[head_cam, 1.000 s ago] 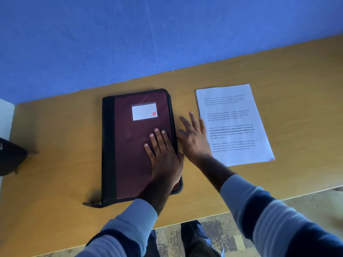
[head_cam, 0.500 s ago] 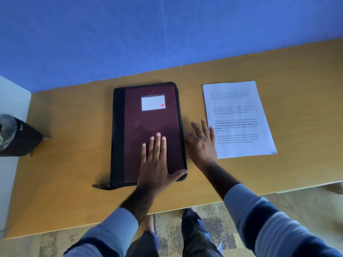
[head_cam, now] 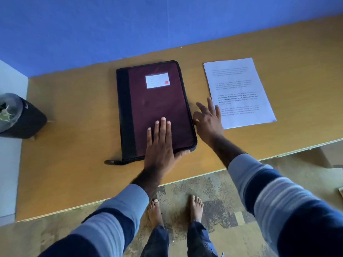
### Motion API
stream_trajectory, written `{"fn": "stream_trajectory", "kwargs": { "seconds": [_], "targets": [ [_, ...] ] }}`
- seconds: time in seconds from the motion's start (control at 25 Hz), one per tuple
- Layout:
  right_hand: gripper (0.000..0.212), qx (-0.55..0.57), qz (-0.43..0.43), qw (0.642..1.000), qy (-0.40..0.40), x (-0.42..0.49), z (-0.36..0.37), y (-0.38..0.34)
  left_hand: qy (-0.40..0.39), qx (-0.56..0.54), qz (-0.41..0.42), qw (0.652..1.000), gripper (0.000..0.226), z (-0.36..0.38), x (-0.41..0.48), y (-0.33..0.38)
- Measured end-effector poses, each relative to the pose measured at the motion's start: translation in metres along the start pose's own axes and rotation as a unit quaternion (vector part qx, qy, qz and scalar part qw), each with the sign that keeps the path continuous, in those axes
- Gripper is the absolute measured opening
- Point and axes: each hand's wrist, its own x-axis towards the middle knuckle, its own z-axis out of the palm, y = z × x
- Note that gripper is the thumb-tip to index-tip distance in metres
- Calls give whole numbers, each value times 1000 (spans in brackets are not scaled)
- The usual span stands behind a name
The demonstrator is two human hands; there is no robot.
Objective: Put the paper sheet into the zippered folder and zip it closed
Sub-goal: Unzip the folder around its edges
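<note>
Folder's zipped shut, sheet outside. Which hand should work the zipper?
Right, probably. The right hand is free at the zippered folder's right edge, thumb by the zipper track, next to the paper sheet. The left hand lies flat on the cover, steadying it.

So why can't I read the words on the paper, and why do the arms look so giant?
In the head view the print on the paper sheet is tiny and blurred, only the bold lines showing a little; also in the head view, the wide-angle lens stretches things near the edges, so the right sleeve looks huge.
</note>
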Motion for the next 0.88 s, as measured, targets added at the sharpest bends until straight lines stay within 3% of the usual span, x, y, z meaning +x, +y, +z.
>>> {"fn": "stream_trajectory", "kwargs": {
  "seconds": [0.44,0.6,0.72,0.8,0.88],
  "targets": [
    [21,84,17,995,55,-111,27,-5,25,16,-8,1000,119,9,3,0],
    [18,86,28,993,74,-127,33,-23,50,-7,39,998,118,12,-8,-20],
    [16,85,31,992,93,-128,34,-25,75,-17,-53,996,119,16,-35,-59],
    [19,93,35,989,106,-130,40,-33,52,-31,-119,991,118,18,-50,-75],
    [17,100,32,987,120,-135,49,-46,37,-47,-126,990,114,19,-57,-76]
  ]
}}
